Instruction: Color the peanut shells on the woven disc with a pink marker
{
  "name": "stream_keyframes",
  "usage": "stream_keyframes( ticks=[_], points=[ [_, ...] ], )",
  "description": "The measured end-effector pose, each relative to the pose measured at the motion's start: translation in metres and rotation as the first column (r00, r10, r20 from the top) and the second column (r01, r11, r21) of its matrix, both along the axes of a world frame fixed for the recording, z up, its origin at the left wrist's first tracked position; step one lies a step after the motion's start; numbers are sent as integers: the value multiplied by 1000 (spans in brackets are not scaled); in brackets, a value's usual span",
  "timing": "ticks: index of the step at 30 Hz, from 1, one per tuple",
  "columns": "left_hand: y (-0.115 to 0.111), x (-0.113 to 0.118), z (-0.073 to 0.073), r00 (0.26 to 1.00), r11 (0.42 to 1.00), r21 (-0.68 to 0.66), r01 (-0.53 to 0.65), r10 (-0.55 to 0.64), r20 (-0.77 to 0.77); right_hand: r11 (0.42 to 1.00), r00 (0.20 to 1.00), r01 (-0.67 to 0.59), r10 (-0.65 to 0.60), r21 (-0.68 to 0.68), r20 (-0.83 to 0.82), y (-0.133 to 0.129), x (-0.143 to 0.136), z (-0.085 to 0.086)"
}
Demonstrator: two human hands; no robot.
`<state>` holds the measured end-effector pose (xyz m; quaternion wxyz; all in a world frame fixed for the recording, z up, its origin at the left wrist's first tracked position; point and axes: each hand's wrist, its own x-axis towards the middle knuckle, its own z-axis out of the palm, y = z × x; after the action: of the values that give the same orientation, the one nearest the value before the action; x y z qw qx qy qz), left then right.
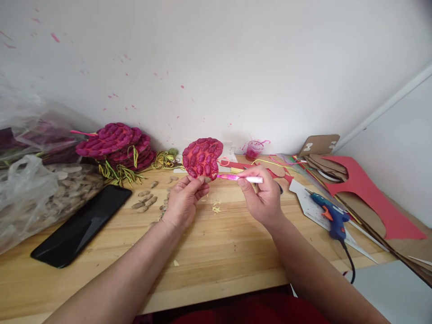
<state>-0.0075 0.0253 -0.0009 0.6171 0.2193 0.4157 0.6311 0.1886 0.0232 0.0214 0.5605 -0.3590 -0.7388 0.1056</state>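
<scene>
Near the middle of the view, my left hand point(186, 198) pinches the lower edge of a heart-like piece point(202, 156) covered with glossy magenta lumps, holding it upright above the table. My right hand point(261, 193) is closed around a white-handled brush point(254, 179), whose pink-stained tip points left at the piece's lower right edge. One lump there shows a pale patch. Behind them, against the wall, stands a cup of magenta paint point(254, 150).
Left are a stack of magenta lumpy discs point(116, 144), a black phone point(83, 225), loose peanut shells point(145, 201) and a plastic bag of shells point(64, 193). Right are a blue glue gun point(332, 216) with its cord, red card point(371, 189) and cardboard pieces point(319, 145).
</scene>
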Motion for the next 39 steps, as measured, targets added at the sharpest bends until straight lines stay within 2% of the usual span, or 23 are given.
stream_keyframes(
  ticks=[14, 23, 39],
  points=[
    [2, -2, 1, 1000, 999, -31, 16, -15, 13, 997, 991, -31, 23, -64, -130, 5, 1, -6],
    [3, 0, 3, 995, 996, -78, 45, -38, 92, 990, 983, -96, 78, -101, -164, 4, 1, -4],
    [5, -1, 1, 991, 994, -86, 73, -63, 116, 987, 973, -99, 70, -125, -221, 6, 5, -5]
  ],
)
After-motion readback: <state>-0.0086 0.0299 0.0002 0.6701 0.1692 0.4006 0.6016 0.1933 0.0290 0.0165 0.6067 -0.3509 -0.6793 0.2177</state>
